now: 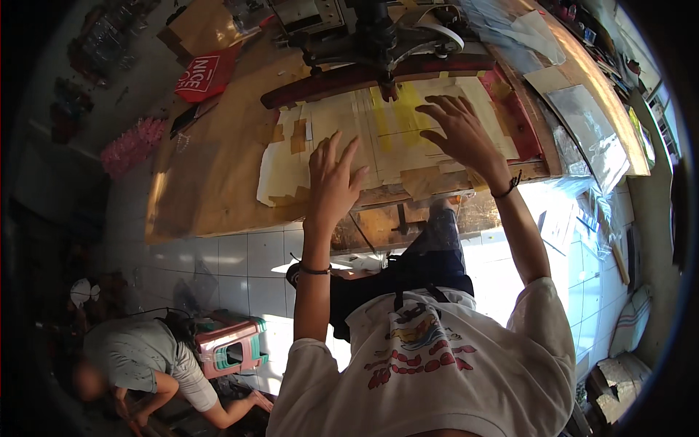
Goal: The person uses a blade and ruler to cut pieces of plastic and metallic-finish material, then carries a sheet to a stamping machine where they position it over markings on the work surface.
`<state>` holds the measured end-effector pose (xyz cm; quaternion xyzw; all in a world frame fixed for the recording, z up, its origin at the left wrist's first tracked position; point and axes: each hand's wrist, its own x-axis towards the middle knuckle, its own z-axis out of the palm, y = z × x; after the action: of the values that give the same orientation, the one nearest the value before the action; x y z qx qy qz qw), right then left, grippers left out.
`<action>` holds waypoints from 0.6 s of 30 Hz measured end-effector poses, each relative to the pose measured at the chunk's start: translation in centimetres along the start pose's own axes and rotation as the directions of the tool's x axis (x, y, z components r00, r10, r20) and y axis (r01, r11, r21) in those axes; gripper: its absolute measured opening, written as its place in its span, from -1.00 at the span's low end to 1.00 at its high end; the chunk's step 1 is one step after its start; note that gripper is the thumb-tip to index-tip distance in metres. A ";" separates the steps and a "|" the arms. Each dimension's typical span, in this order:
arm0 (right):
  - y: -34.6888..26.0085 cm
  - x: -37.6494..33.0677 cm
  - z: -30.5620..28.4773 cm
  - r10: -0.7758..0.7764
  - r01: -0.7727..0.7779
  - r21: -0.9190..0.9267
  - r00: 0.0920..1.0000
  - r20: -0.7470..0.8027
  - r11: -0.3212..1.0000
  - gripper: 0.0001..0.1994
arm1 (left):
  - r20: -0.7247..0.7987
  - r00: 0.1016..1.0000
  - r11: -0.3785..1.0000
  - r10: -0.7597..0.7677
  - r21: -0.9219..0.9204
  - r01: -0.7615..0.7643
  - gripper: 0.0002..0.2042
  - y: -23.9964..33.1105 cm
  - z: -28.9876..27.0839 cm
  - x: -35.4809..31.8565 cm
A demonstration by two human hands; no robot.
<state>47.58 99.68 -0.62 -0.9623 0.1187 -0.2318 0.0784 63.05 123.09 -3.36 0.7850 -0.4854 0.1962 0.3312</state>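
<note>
My left hand (pixel 331 178) lies flat with fingers spread on a worn board (pixel 378 135) covered with pale paper and brown and yellow tape patches. My right hand (pixel 460 130) rests further up and to the right on the same board, fingers apart, palm down. Neither hand holds anything. Just beyond the board stands a dark metal machine (pixel 371 40) with a dark red curved bar (pixel 378 76) across its base. A thin band sits on each wrist.
The brown wooden table (pixel 211 175) carries a red printed sheet (pixel 205 74) at the far left and clear plastic sheets (pixel 593 138) on the right. On the white tiled floor stands a pink stool (pixel 231 348); another person (pixel 142 360) crouches at the lower left.
</note>
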 end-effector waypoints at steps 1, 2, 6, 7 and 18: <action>0.3 -1.8 0.6 0.032 -0.025 -0.052 0.990 0.134 0.998 -0.53 | 0.208 0.977 0.996 0.044 0.061 -0.058 -0.50 0.2 0.6 -1.0; 0.5 -2.6 1.3 0.033 -0.025 -0.053 0.989 0.147 0.998 -0.53 | 0.405 0.912 0.985 0.066 0.118 -0.124 -0.45 0.3 0.8 -1.6; 0.7 -2.4 2.5 0.072 -0.075 0.016 0.988 0.139 0.997 -0.53 | 0.439 0.897 0.967 -0.052 0.246 -0.064 -0.36 -1.2 1.3 -0.3; 0.6 -1.8 2.7 0.064 -0.069 0.027 0.988 0.141 0.997 -0.53 | 0.443 0.895 0.961 -0.054 0.267 -0.074 -0.33 -1.7 1.3 0.4; 1.3 3.2 7.3 0.065 -0.068 0.013 0.983 0.171 0.998 -0.43 | 0.341 0.939 0.929 -0.044 0.360 -0.087 -0.34 -5.6 2.8 3.0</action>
<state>53.48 98.27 -5.90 -0.9734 0.1414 -0.1468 0.1050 69.36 120.90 -5.31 0.8498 -0.4986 0.1480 0.0856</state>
